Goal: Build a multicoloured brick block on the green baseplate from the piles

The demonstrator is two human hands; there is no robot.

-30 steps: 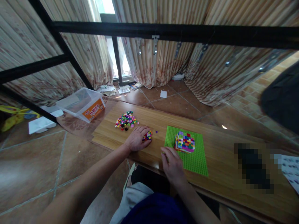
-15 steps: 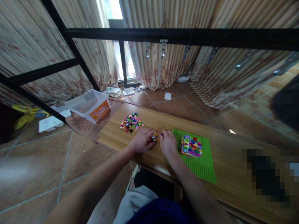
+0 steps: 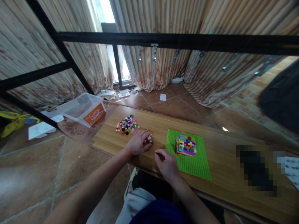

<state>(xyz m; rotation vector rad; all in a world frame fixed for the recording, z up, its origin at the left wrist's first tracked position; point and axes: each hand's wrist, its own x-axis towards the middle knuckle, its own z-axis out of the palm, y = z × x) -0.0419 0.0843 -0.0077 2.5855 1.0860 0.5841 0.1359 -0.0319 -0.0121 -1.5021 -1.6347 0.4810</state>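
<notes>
Covered and blurred around the plate (image 3: 198,166)

Left of the plate, the left hand (image 3: 137,143) hides part of the small pile (image 3: 149,140). The right hand (image 3: 167,164) covers the plate's near left corner; its curled fingers obscure whether they hold anything. Right of the plate, a dark thing (image 3: 257,171) is pixelated; beyond, a cut-off sheet (image 3: 293,169) is unreadable.

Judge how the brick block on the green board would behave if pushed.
The brick block looks boxy and hard-edged, so probably stiff. Low and wide, it seems unlikely to roll or tip. It sits on the studded green board, which may move with it.
</notes>
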